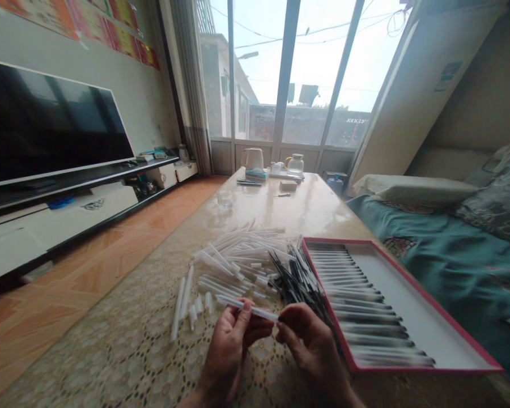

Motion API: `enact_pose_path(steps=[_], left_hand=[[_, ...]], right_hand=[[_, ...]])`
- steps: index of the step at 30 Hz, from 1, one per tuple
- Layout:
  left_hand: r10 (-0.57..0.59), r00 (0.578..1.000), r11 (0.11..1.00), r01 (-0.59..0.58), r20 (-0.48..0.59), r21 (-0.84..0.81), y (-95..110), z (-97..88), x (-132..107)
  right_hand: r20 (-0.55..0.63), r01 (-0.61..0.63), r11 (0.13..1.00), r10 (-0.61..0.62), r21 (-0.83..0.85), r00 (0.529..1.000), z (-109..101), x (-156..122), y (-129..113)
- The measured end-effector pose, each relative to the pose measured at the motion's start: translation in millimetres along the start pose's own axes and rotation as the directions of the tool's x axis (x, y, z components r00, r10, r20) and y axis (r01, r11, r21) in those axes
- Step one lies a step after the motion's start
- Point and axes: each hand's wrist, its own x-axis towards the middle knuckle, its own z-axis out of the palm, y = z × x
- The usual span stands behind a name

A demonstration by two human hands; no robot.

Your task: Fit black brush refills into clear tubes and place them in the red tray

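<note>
My left hand point(232, 340) pinches a white pen barrel point(242, 306) that lies level in front of me. My right hand point(308, 337) is closed at the barrel's right end, fingers pressed on its tip; what they hold there is too small to make out. Just beyond the hands lies a heap of white pen barrels point(233, 260) and a bundle of dark refills point(297, 277). A few short white caps point(195, 311) lie to the left of the hands.
A red-rimmed white box point(412, 306) with rows of finished pens sits at the right on the lace-covered table point(123, 351). A glass point(225, 199), kettle point(253, 158) and jar point(296, 164) stand at the far end. A teal sofa is on the right, a TV on the left.
</note>
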Motion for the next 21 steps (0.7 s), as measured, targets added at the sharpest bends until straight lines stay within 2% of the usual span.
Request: enact_pose_path(steps=[5, 11, 15, 21], left_hand=[[-0.007, 1.0, 1.0, 0.007, 0.013, -0.011, -1.1, -1.7, -0.8], [-0.012, 1.0, 1.0, 0.012, 0.023, -0.009, -2.5, -1.4, -2.5], [-0.022, 0.999, 1.0, 0.023, 0.028, -0.013, -3.5, -1.3, -3.2], [-0.016, 1.0, 1.0, 0.016, -0.012, -0.004, -2.5, -1.5, -2.2]], right_hand=[[0.017, -0.073, 0.997, 0.073, -0.001, 0.997, -1.8, 1.2, -0.7], [0.006, -0.09, 0.995, 0.091, -0.042, 0.996, -0.5, -0.7, 4.8], [0.004, -0.024, 0.98, 0.025, -0.199, 1.0, -1.0, -1.8, 6.3], [0.023, 0.078, 0.938, -0.074, -0.338, 0.997, -2.7, 0.1, 1.2]])
